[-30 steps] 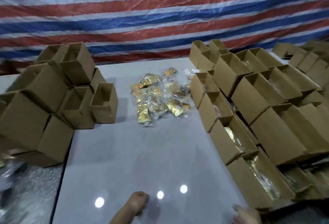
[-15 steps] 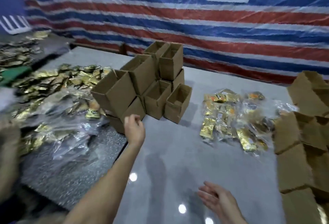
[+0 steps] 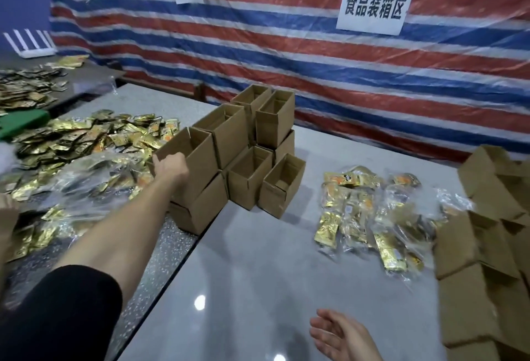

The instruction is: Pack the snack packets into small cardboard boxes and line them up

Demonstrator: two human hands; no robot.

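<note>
A stack of empty open-topped cardboard boxes (image 3: 252,157) stands on the grey table (image 3: 243,274) at centre. My left hand (image 3: 170,166) reaches out and grips the near left rim of the top front box (image 3: 198,160). A bunch of gold and orange snack packets in clear bags (image 3: 370,217) lies on the table to the right of the stack. My right hand (image 3: 341,335) hovers low over the near table edge, palm up, fingers spread, holding nothing. More brown boxes (image 3: 487,246) crowd the right edge.
A large heap of loose gold snack packets (image 3: 74,142) and clear plastic bags covers a speckled table on the left. Another person's hand (image 3: 7,211) shows at the far left edge. A striped tarp wall with paper signs (image 3: 375,6) runs behind the tables.
My view has swung left from the filled boxes toward the empty stack. My left hand has stretched forward and taken hold of the top front box. My right hand stays low, open.
</note>
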